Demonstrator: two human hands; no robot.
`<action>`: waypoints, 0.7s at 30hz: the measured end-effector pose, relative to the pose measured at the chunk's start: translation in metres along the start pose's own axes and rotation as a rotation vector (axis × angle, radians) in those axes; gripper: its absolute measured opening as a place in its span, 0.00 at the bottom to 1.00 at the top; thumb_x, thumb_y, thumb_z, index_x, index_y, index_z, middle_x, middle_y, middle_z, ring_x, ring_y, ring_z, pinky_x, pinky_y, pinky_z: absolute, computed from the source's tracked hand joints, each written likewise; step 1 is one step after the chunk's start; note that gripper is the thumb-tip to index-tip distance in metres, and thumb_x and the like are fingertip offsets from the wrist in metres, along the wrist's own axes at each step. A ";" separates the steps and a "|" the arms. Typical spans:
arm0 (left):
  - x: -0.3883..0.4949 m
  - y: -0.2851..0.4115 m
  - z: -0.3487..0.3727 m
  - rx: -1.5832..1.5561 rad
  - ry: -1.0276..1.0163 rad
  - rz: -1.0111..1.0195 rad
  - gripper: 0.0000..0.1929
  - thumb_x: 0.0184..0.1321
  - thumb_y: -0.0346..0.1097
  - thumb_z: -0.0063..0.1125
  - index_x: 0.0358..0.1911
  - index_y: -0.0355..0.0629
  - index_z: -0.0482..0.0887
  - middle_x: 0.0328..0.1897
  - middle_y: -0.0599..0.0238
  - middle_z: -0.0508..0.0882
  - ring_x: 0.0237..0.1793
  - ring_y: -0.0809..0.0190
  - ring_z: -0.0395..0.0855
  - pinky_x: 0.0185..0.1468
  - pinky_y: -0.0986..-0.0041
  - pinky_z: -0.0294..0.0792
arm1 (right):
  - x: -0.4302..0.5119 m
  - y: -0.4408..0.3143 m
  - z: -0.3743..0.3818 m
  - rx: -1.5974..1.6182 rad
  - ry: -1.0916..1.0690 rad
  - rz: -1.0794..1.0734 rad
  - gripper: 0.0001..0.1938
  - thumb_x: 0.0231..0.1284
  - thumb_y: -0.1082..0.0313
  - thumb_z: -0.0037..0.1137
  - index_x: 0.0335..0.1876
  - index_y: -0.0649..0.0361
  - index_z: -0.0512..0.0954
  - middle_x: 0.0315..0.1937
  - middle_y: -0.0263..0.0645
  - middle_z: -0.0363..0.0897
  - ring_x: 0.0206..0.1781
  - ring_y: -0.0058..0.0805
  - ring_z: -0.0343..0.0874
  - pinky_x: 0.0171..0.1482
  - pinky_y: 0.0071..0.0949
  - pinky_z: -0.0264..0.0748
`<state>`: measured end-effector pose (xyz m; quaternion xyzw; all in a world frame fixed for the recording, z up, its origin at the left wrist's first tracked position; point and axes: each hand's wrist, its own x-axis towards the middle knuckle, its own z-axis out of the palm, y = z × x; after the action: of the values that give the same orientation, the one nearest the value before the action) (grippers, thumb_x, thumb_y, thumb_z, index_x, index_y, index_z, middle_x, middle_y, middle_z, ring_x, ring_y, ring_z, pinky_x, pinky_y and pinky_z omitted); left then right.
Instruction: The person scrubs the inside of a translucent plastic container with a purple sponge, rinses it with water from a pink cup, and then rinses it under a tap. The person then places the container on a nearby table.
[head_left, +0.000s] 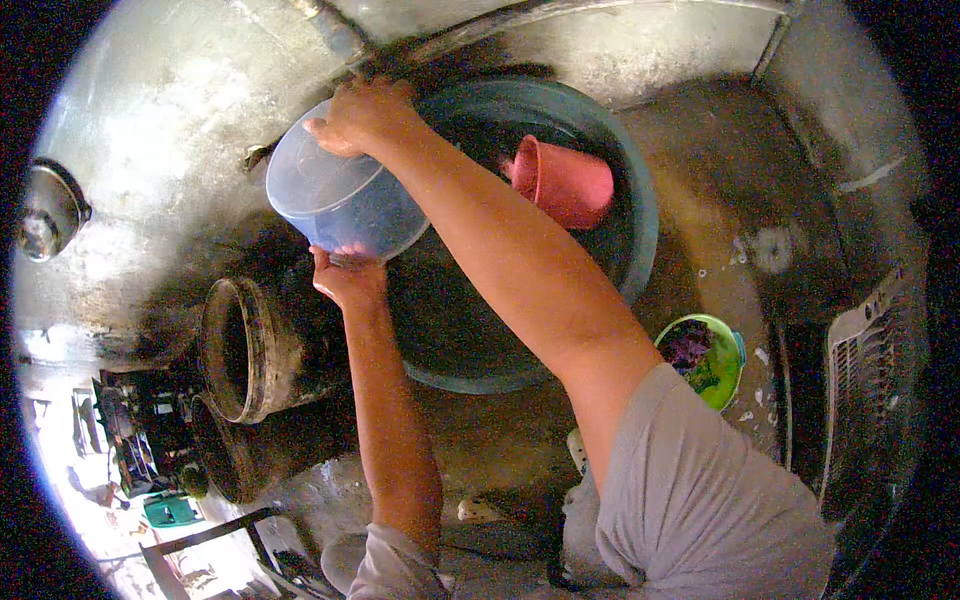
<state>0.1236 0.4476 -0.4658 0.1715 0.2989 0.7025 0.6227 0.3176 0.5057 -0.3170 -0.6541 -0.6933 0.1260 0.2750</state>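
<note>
A translucent plastic container (360, 214) is held tilted between my two hands over the left side of a large dark round tub (645, 225). My left hand (349, 279) grips it from below, thumb on the near side. Across its upper side lies my right hand (367, 116), fingers spread over the far edge. Whether the round face turned left is a lid or the base, I cannot tell. A pink plastic dipper or cup (574, 184) lies on its side in the tub, partly behind my right forearm. The tub's contents are too dark to make out.
Left of the tub stands a grimy plastic bucket (259, 390). A green bowl (724, 375) with something purple inside sits at the right. A slatted plastic crate (862, 337) is near the right wall. A metal pot (52, 214) shows at the far left.
</note>
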 end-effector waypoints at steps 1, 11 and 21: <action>-0.003 0.001 0.000 0.014 0.055 0.019 0.19 0.76 0.53 0.46 0.53 0.47 0.81 0.50 0.66 0.85 0.46 0.58 0.83 0.46 0.64 0.78 | 0.001 -0.003 0.002 0.044 -0.004 -0.018 0.35 0.73 0.37 0.39 0.65 0.63 0.77 0.68 0.52 0.75 0.68 0.51 0.76 0.69 0.52 0.71; -0.027 0.022 0.007 0.150 0.140 0.053 0.20 0.76 0.51 0.45 0.58 0.46 0.80 0.61 0.63 0.83 0.61 0.54 0.79 0.67 0.54 0.69 | 0.021 0.034 0.019 0.439 -0.152 -0.073 0.36 0.74 0.37 0.37 0.65 0.65 0.75 0.65 0.59 0.76 0.65 0.58 0.78 0.67 0.58 0.70; -0.045 0.017 -0.025 0.318 -0.036 0.171 0.24 0.76 0.47 0.39 0.65 0.40 0.75 0.68 0.56 0.79 0.67 0.46 0.76 0.70 0.45 0.68 | 0.015 0.077 0.060 1.093 -0.906 0.276 0.36 0.66 0.35 0.52 0.63 0.62 0.76 0.58 0.54 0.82 0.51 0.48 0.86 0.56 0.55 0.80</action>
<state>0.1024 0.3978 -0.4686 0.3049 0.3795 0.6935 0.5310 0.3492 0.5403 -0.4036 -0.3883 -0.4883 0.7470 0.2298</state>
